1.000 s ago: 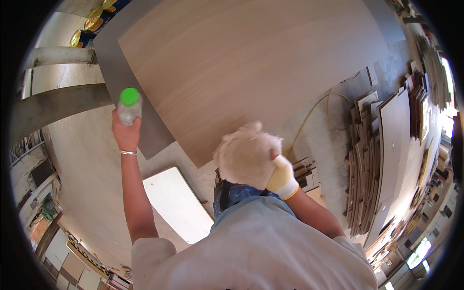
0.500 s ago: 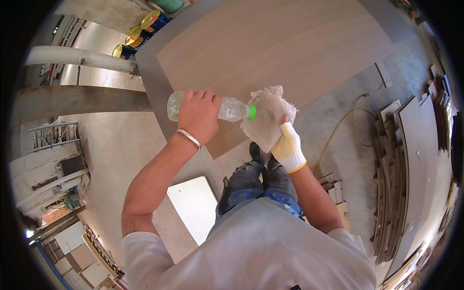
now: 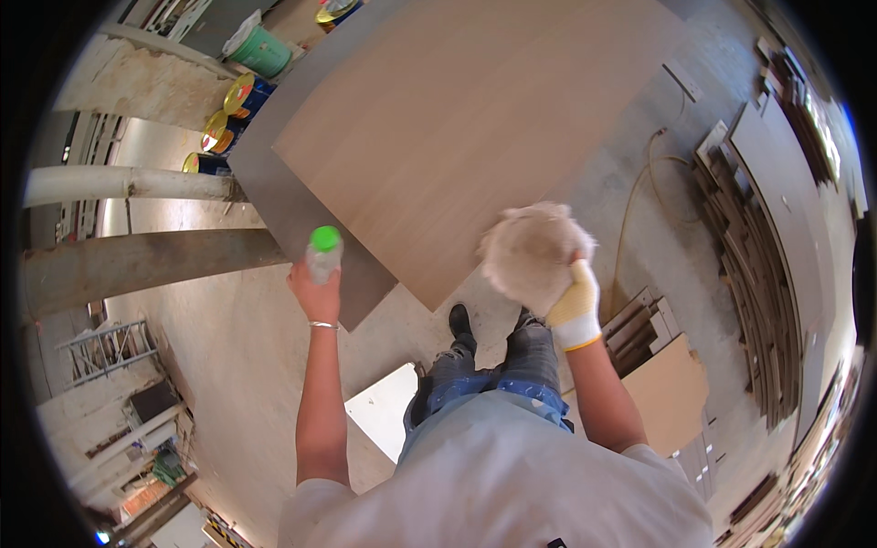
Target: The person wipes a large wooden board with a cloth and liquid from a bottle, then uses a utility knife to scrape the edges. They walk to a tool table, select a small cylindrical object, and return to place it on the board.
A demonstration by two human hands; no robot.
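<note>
My bare left hand (image 3: 315,288) is wrapped round a clear plastic bottle (image 3: 324,261) with a green cap. The bottle stands upright in it, cap up, above the corner of a dark grey board. In my right hand (image 3: 577,300), which wears a white and yellow work glove, a pale cloth (image 3: 534,251) is gripped at its edge. The cloth is blurred by motion, and its middle looks darker than its rim. Both hands are at the near side of a large brown board (image 3: 475,119), which lies on top of the dark grey board (image 3: 352,279).
Stacked boards and strips (image 3: 744,265) stand at the right, with a thin hose (image 3: 644,183) on the floor before them. A white panel (image 3: 379,411) lies by my legs. Two pipes (image 3: 137,265) run in from the left; paint cans (image 3: 239,96) and a green bucket (image 3: 262,52) sit beyond.
The bottle has gone left, away from the cloth, and turned from lying sideways to cap up. The cloth has moved right and down. My view has shifted.
</note>
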